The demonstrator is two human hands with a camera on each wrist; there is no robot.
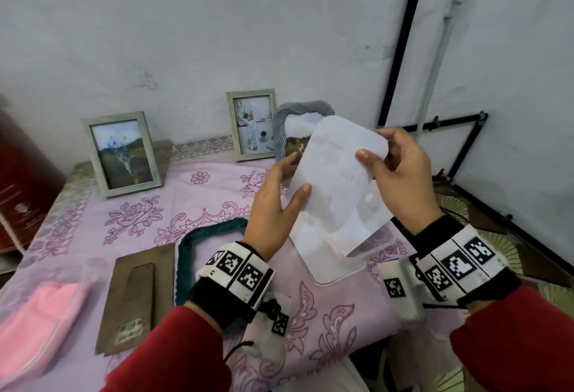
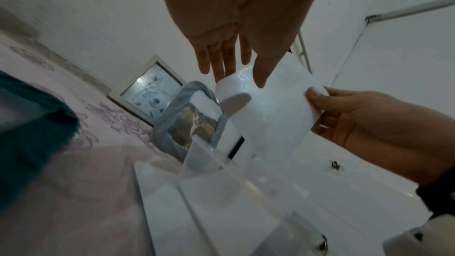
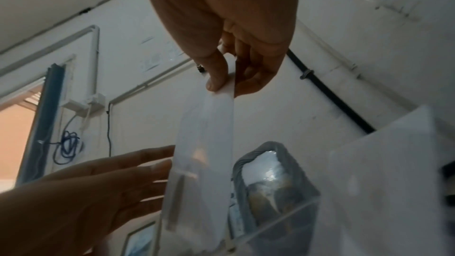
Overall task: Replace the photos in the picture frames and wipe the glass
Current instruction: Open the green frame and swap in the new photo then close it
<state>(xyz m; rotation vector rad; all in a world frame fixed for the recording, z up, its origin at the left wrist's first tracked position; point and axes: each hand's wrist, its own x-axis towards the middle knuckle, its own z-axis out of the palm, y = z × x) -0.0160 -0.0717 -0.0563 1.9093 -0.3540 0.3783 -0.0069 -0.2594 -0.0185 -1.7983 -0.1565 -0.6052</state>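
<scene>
Your left hand (image 1: 273, 205) was raised over the tabletop (image 1: 217, 298), fingers straight and spread, its fingertips resting flat against the left edge of the white sheet (image 1: 341, 180) without curling round it. Your right hand (image 1: 400, 174) was lifted opposite, thumb in front and fingers behind, its grip pinching the sheet's upper right corner so that the sheet hung tilted in the air between both hands, blank side toward you. Nearest you on the pink flowered cloth lay one pink cloth (image 1: 37, 323) at the left edge, then one brown backing board (image 1: 136, 295), and beside it one dark green rope-edged frame (image 1: 192, 245), empty and flat. Under the sheet one clear pane (image 1: 329, 264) lay on the tabletop. Farther back three frames stood upright against the wall: one pale wooden frame (image 1: 122, 152) on the left, a second pale wooden frame (image 1: 251, 124) in the middle, and one grey rope-edged frame (image 1: 285, 130) just beside it, partly hidden by the sheet.
</scene>
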